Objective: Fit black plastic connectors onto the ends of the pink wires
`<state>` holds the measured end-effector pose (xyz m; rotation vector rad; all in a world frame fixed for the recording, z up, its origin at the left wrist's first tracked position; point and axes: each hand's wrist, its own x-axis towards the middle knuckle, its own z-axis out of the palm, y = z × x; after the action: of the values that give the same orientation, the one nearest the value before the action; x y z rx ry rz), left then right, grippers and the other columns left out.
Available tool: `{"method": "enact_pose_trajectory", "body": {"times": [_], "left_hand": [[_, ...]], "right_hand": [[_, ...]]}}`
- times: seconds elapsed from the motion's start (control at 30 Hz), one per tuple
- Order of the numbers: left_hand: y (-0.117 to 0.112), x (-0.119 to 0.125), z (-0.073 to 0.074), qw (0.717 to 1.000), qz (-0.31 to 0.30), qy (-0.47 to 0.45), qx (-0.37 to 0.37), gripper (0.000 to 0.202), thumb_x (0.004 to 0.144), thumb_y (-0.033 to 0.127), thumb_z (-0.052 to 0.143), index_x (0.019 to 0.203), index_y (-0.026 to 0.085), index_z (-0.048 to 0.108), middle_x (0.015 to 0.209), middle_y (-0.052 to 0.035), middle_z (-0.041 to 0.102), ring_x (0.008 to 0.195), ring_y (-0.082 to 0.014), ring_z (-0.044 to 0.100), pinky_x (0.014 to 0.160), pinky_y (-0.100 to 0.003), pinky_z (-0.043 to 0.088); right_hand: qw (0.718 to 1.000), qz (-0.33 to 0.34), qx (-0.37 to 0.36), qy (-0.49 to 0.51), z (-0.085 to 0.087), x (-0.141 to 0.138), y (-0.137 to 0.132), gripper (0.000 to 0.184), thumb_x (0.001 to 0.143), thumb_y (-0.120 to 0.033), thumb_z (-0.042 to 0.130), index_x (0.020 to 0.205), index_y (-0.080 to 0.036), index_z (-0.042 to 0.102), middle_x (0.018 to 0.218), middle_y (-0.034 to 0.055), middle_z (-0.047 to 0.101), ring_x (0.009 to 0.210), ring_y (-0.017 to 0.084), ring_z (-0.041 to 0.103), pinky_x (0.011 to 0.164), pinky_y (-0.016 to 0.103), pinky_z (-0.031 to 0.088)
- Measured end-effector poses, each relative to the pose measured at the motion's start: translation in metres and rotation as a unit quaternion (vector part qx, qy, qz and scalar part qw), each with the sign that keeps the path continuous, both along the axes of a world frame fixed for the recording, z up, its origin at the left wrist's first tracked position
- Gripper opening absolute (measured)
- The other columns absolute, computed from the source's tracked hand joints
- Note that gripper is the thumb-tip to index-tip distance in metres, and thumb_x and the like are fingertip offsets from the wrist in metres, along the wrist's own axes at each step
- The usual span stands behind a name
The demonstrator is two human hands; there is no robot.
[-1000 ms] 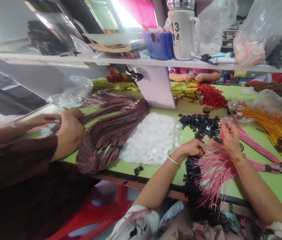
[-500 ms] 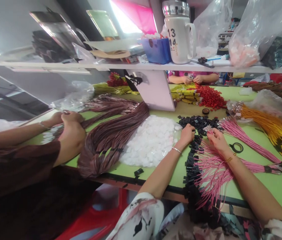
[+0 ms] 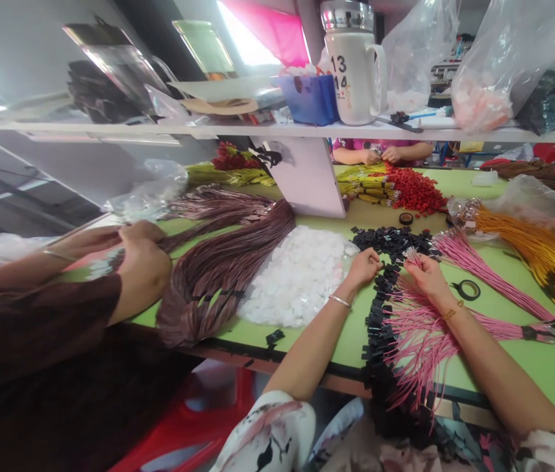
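Note:
My left hand rests at the edge of a heap of small black plastic pieces, fingers curled in a pinch on something I cannot make out. My right hand is closed on the metal-tipped ends of a bundle of pink wires that fans out toward me over the green table. The two hands are close together. A line of black pieces runs down to the table's front edge.
A pile of white plastic pieces and brown wire bundles lie to the left, where a co-worker's hands work. Orange wires, more pink wires, a tape roll. Shelf with mug overhead. Another person's hands opposite.
My left hand moved from the pink wires up to the black pieces, then drew slightly back. My right hand came down and left, closing toward my left hand with the wire ends.

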<state>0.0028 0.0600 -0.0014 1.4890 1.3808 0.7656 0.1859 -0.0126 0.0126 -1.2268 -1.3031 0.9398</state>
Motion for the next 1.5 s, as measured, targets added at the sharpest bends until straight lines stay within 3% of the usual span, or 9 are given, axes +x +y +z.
{"method": "enact_pose_trajectory", "body": {"times": [0.1, 0.17, 0.33, 0.53, 0.63, 0.77, 0.93, 1.17, 1.5], "left_hand": [[-0.008, 0.0, 0.008, 0.977, 0.001, -0.192, -0.097, 0.025, 0.077, 0.013, 0.069, 0.101, 0.012, 0.064, 0.061, 0.0024, 0.058, 0.055, -0.0086, 0.055, 0.056, -0.02, 0.043], [-0.014, -0.001, 0.016, 0.955, -0.014, -0.263, -0.134, 0.026, 0.076, 0.012, 0.072, 0.101, 0.01, 0.065, 0.066, -0.0011, 0.062, 0.059, -0.0085, 0.06, 0.058, -0.02, 0.047], [-0.028, -0.001, 0.033, 0.922, -0.041, -0.34, -0.181, 0.021, 0.075, 0.005, 0.07, 0.095, 0.012, 0.066, 0.073, -0.001, 0.064, 0.064, -0.0089, 0.065, 0.066, -0.02, 0.055], [-0.037, 0.001, 0.036, 0.896, -0.08, -0.393, -0.189, 0.013, 0.072, 0.002, 0.068, 0.082, 0.011, 0.067, 0.084, -0.0034, 0.068, 0.076, -0.0097, 0.067, 0.086, -0.026, 0.056], [-0.038, 0.002, 0.034, 0.896, -0.087, -0.393, -0.186, 0.013, 0.071, 0.007, 0.074, 0.082, 0.01, 0.069, 0.085, -0.0037, 0.068, 0.078, -0.0101, 0.066, 0.088, -0.027, 0.056], [-0.039, 0.003, 0.034, 0.907, -0.066, -0.385, -0.161, 0.029, 0.064, 0.006, 0.079, 0.091, 0.011, 0.069, 0.089, -0.003, 0.068, 0.077, -0.0094, 0.065, 0.084, -0.026, 0.056], [-0.04, 0.002, 0.035, 0.896, -0.063, -0.409, -0.159, 0.045, 0.062, 0.006, 0.081, 0.104, 0.015, 0.066, 0.097, -0.0046, 0.069, 0.082, -0.0114, 0.066, 0.078, -0.026, 0.056], [-0.039, 0.0, 0.035, 0.9, -0.072, -0.398, -0.162, 0.043, 0.064, 0.007, 0.079, 0.104, 0.015, 0.067, 0.1, -0.006, 0.069, 0.082, -0.011, 0.065, 0.082, -0.027, 0.055], [-0.042, 0.012, 0.027, 0.932, -0.048, -0.345, -0.099, 0.035, 0.062, 0.007, 0.075, 0.096, 0.012, 0.07, 0.087, -0.0052, 0.07, 0.074, -0.0109, 0.063, 0.071, -0.024, 0.05]], "right_hand": [[0.999, -0.008, 0.014, -0.036, -0.002, 0.002, 0.0, 0.032, 0.079, -0.044, 0.062, 0.064, -0.02, 0.047, 0.059, -0.0047, 0.042, 0.057, 0.012, 0.035, 0.054, 0.024, 0.029], [0.998, -0.013, 0.022, -0.052, -0.004, 0.002, 0.0, 0.032, 0.081, -0.043, 0.06, 0.063, -0.02, 0.047, 0.059, -0.0045, 0.042, 0.058, 0.012, 0.035, 0.055, 0.025, 0.029], [0.998, -0.021, 0.008, -0.055, -0.005, 0.001, 0.001, 0.031, 0.08, -0.04, 0.058, 0.06, -0.02, 0.046, 0.055, -0.0049, 0.038, 0.055, 0.011, 0.031, 0.052, 0.025, 0.025], [0.997, -0.025, -0.021, -0.064, 0.002, -0.003, -0.002, 0.03, 0.078, -0.038, 0.057, 0.057, -0.021, 0.045, 0.052, -0.0049, 0.038, 0.053, 0.011, 0.032, 0.05, 0.025, 0.025], [0.997, -0.021, -0.017, -0.073, 0.004, -0.003, -0.003, 0.03, 0.077, -0.038, 0.056, 0.056, -0.021, 0.043, 0.053, -0.0046, 0.038, 0.053, 0.011, 0.032, 0.05, 0.025, 0.025], [0.997, -0.038, -0.006, -0.071, 0.004, -0.003, -0.003, 0.03, 0.078, -0.037, 0.055, 0.056, -0.022, 0.041, 0.052, -0.0049, 0.037, 0.053, 0.011, 0.031, 0.05, 0.025, 0.025], [0.997, -0.031, -0.02, -0.063, 0.001, -0.002, -0.001, 0.03, 0.078, -0.035, 0.054, 0.055, -0.022, 0.039, 0.05, -0.0054, 0.035, 0.051, 0.011, 0.029, 0.049, 0.026, 0.023], [0.996, -0.032, -0.01, -0.084, 0.003, 0.0, 0.0, 0.029, 0.077, -0.033, 0.053, 0.055, -0.022, 0.038, 0.051, -0.0052, 0.036, 0.052, 0.011, 0.03, 0.05, 0.026, 0.025], [0.98, 0.006, 0.048, -0.191, 0.008, -0.003, -0.006, 0.025, 0.081, -0.036, 0.049, 0.062, -0.021, 0.044, 0.056, -0.0035, 0.043, 0.055, 0.012, 0.036, 0.055, 0.028, 0.028]]}}
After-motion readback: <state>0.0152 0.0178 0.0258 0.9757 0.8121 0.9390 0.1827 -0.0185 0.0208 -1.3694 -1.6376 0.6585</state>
